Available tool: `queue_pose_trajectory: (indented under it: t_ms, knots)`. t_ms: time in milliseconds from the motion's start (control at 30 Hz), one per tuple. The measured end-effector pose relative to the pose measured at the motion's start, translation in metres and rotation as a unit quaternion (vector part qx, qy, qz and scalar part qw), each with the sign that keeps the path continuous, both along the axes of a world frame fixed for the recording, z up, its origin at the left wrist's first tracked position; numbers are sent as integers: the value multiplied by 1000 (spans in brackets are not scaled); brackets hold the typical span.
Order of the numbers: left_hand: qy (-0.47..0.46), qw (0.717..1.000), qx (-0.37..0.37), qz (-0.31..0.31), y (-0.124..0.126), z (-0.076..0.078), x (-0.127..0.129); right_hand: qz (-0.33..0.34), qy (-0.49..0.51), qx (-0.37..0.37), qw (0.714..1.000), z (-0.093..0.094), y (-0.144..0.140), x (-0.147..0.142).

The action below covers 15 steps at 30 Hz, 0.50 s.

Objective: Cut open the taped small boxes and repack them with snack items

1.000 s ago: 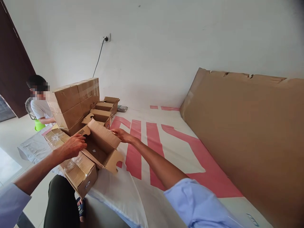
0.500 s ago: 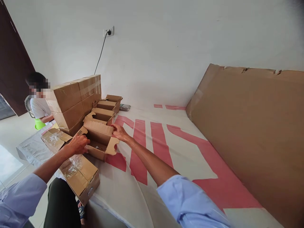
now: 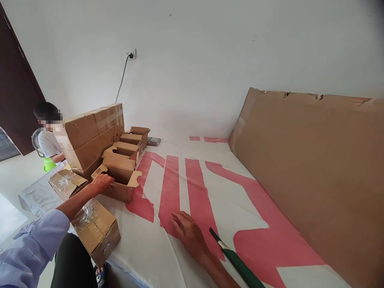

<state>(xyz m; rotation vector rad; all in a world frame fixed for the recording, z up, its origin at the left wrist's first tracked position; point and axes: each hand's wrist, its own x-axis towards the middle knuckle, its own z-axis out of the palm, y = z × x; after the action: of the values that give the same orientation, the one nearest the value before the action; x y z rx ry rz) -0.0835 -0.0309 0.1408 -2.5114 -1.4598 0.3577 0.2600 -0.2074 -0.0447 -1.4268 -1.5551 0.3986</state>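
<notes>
Cardboard, brown and creased, makes up the open small box (image 3: 118, 180) that the left hand (image 3: 102, 183) touches on its near side; its fingers curl against the wall of the box, but whether they close a grip on the edge cannot be told from this angle. The box sits on the white sheet with red bands (image 3: 186, 188), flaps up, and its inside is in shadow, so any contents are hidden. The right hand (image 3: 187, 231) lies flat, palm down, on the sheet, well apart from the box, fingers spread loosely, holding nothing. A dark green sleeve-like strip (image 3: 237, 262) crosses the right forearm and runs out of the lower edge. Behind the open box stand 3 more small boxes (image 3: 129, 145) in a row, beside a stack of large cartons (image 3: 90, 134). That stack partly hides a seated person (image 3: 49, 138). A taped carton (image 3: 96, 230) overhangs the near edge by the left knee. A big cardboard sheet (image 3: 315, 172) leans at right, cut off by the frame.
</notes>
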Motion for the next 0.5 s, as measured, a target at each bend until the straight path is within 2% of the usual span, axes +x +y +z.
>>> queue_pose_trajectory:
  t_ms: [133,500]
  knots:
    - [9,1000,9,2,15,1,8,-6,-34,43,998,-20,-6,-1]
    - [11,1000,15,6,67,0,34,-5,-71,76,995,-26,-4,0]
